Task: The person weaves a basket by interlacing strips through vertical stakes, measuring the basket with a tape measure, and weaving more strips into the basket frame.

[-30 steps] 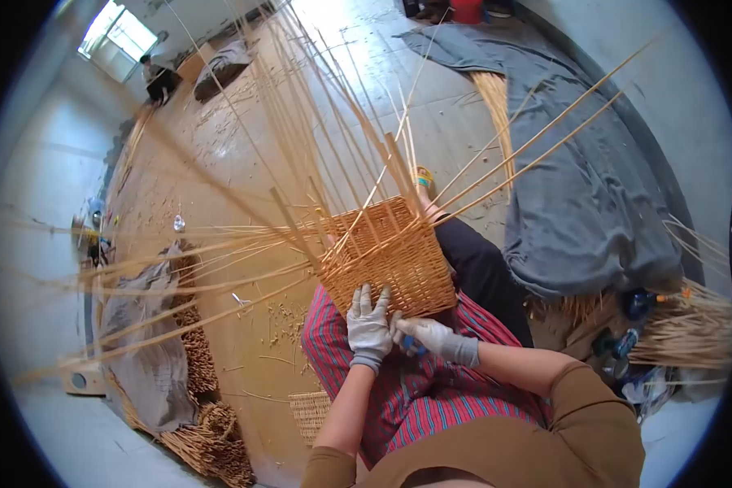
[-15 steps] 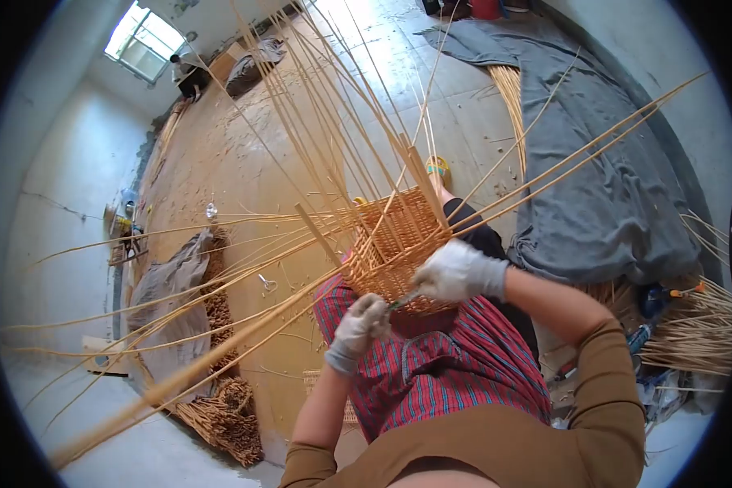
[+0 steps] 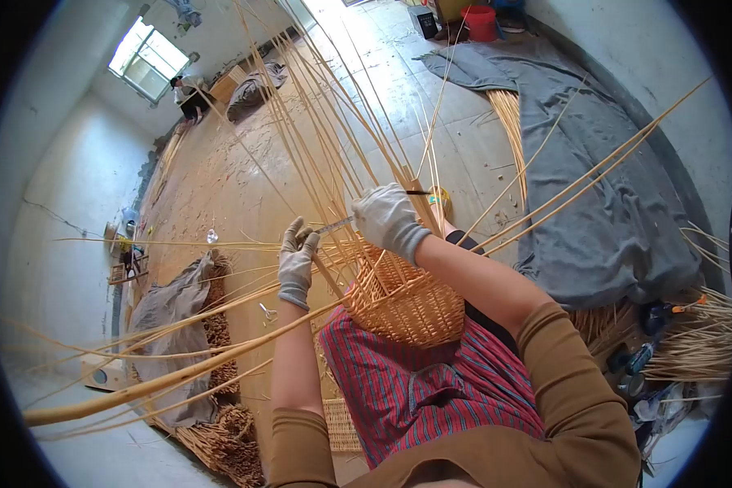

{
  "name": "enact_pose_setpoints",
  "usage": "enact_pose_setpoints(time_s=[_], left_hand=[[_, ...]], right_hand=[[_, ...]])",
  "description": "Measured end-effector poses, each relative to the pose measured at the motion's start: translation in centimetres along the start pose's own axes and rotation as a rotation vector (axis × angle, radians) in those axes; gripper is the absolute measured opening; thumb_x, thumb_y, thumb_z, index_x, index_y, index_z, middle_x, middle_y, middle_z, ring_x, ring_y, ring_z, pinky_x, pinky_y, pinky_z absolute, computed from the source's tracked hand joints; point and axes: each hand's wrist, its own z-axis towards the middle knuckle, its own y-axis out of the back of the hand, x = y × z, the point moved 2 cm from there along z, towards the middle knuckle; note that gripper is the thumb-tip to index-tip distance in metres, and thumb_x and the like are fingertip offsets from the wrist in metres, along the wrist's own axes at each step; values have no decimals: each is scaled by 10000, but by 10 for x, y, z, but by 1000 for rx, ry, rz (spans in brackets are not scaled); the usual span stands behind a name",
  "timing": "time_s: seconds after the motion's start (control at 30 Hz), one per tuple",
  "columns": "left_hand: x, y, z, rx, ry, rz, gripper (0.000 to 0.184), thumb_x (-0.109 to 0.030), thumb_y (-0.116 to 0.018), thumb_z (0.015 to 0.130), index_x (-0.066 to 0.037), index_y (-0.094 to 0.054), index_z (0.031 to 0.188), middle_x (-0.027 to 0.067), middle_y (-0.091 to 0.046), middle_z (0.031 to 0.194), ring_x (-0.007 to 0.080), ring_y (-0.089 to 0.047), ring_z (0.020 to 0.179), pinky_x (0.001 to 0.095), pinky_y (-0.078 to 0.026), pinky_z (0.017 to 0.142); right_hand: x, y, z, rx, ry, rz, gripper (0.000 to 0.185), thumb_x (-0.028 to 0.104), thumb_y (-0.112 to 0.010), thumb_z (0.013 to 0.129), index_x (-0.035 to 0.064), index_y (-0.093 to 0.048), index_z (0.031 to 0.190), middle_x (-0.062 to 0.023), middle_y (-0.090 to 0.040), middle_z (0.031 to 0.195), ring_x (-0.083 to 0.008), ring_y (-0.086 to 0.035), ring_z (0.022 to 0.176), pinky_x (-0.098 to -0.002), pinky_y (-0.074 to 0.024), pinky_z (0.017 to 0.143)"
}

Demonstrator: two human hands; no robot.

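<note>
A wicker basket (image 3: 415, 313) with long loose canes (image 3: 301, 122) fanning out from its rim rests on my lap, over a red striped cloth (image 3: 382, 378). Both hands wear pale gloves and are raised above the basket's far left side. My right hand (image 3: 389, 218) is closed around a thin tool, whose dark end sticks out to the right and whose metal strip (image 3: 333, 225) reaches toward the left hand. The fingers of my left hand (image 3: 296, 256) pinch the strip's other end, close to a flat upright stake.
Grey cloth (image 3: 602, 195) covers cane bundles on the right. Tools (image 3: 638, 358) lie at the lower right. Brown cane bundles (image 3: 220, 431) under cloth are at left. A woven panel (image 3: 342, 423) lies beside my lap. Another person (image 3: 189, 99) is far back left, a red bucket (image 3: 480, 24) at the top.
Both hands have risen from the basket's near side to above its far left edge, with the tool stretched between them. The basket's near side now shows uncovered.
</note>
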Motion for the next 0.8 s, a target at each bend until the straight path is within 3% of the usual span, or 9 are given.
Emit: enact_pose_setpoints(time_s=[0.1,0.17,0.3,0.4,0.8], left_hand=[[11,8,5,32,142,-198,324,-75,-614,961,-42,-574,1281,63,-655,975,173,-661,858,320,-574,839],[18,16,5,58,120,-272,243,-87,-593,974,-41,-621,1211,73,-665,942,207,-684,820,370,-600,821],[9,19,2,120,97,-399,232,-108,-573,989,-37,-627,1203,96,-669,956,228,-688,867,379,-599,835],[17,17,3,120,104,-407,236,-112,-568,991,-36,-627,1207,108,-673,971,236,-689,879,391,-603,840],[12,19,8,33,148,-303,232,-100,-577,984,-24,-629,1197,114,-680,986,238,-692,882,392,-618,826]], right_hand=[[-10,-4,4,45,0,-125,211,297,-593,830,116,-661,747,-111,-654,731,-278,-661,701,-470,-474,698],[-39,13,3,46,61,-105,185,242,-574,810,110,-696,768,-128,-669,727,-306,-673,690,-462,-470,615],[-122,62,-11,114,-53,-79,307,402,-590,888,130,-701,800,-105,-673,747,-305,-663,702,-478,-473,659],[-152,62,-23,48,-6,-200,320,411,-645,869,110,-670,763,-110,-646,738,-305,-644,719,-449,-489,685],[-155,50,-23,65,-52,-216,347,439,-601,904,118,-675,794,-102,-660,758,-299,-651,742,-445,-486,690]])
